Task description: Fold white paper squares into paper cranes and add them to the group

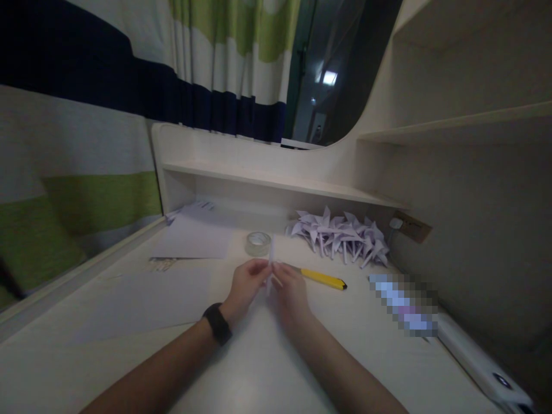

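Note:
My left hand [246, 286] and my right hand [290, 292] meet over the middle of the pale desk [241, 368]. Both pinch a thin upright strip of white paper [271, 253] between their fingertips. A black band [218, 324] is on my left wrist. A yellow utility knife [323, 279] lies just right of my right hand. A roll of clear tape [257, 243] stands just behind the hands. A heap of folded white paper pinwheels [342, 234] lies further back on the right.
White sheets [194, 238] lie at the back left and a larger sheet [146, 302] in front of them. A low shelf [276, 184] runs along the back. A white power strip [478, 362] lies at the right. A striped curtain [86, 144] hangs left.

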{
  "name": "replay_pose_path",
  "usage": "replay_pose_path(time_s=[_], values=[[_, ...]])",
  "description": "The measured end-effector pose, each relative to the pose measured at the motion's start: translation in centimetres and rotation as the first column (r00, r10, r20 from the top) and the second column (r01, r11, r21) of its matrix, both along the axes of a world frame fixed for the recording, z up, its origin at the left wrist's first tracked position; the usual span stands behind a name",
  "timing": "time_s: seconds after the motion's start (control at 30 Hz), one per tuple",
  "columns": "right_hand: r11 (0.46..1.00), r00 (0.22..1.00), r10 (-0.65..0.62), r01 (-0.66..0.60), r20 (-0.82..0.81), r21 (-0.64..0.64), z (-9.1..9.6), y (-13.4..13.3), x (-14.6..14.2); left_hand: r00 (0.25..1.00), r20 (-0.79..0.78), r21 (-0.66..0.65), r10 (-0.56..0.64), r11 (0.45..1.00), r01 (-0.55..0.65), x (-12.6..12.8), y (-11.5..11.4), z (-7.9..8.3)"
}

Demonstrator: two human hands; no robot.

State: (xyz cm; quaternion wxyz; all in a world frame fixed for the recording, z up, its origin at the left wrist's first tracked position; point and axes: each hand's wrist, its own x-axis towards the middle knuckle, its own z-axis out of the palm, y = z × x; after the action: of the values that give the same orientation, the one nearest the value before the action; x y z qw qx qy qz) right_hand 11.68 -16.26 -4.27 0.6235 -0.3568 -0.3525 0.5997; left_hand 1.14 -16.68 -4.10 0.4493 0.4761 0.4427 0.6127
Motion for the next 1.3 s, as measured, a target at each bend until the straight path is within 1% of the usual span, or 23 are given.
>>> replay_pose_path(time_s=[0.17,0.3,0.43,0.5,0.6,0.7,0.83,0.93,1.03,1.3], values=[[0.987,0.982,-0.147,0.138,0.116,0.078,0.6,-0.3,-0.2,0.990,-0.118,0.072,0.074,0.995,-0.065,0.4,-0.2,0.0],[0.973,0.967,-0.226,0.217,0.115,0.086,0.4,-0.3,-0.4,0.967,-0.188,0.093,0.174,0.983,-0.158,0.9,-0.4,-0.5],[0.967,0.968,-0.244,0.239,0.059,0.085,-0.2,0.0,-0.8,0.932,-0.249,0.154,0.265,0.960,-0.233,1.2,-0.5,-0.8],[0.971,0.974,-0.226,0.223,0.024,0.090,-0.5,0.1,-0.9,0.906,-0.289,0.216,0.310,0.943,-0.254,1.1,-0.6,-0.8],[0.982,0.985,-0.169,0.170,-0.018,0.079,-0.6,0.2,-0.9,0.877,-0.329,0.308,0.351,0.917,-0.252,1.0,-0.7,-0.8],[0.989,0.991,-0.134,0.136,-0.021,0.066,-0.5,0.2,-0.6,0.859,-0.365,0.359,0.358,0.906,-0.225,1.0,-0.7,-0.9],[0.989,0.991,-0.133,0.130,0.028,0.076,-0.2,0.1,-0.2,0.856,-0.400,0.363,0.328,0.914,-0.181,1.0,-0.8,-0.9],[0.987,0.989,-0.135,0.130,0.055,0.091,-0.1,0.0,-0.1,0.872,-0.385,0.356,0.303,0.920,-0.162,1.0,-0.9,-0.7],[0.987,0.990,-0.133,0.128,0.040,0.099,-0.2,0.0,-0.1,0.883,-0.363,0.366,0.299,0.917,-0.160,1.1,-1.0,-0.6],[0.979,0.981,-0.181,0.172,0.075,0.113,-0.3,0.0,-0.2,0.898,-0.331,0.357,0.290,0.919,-0.166,1.1,-1.0,-0.8]])
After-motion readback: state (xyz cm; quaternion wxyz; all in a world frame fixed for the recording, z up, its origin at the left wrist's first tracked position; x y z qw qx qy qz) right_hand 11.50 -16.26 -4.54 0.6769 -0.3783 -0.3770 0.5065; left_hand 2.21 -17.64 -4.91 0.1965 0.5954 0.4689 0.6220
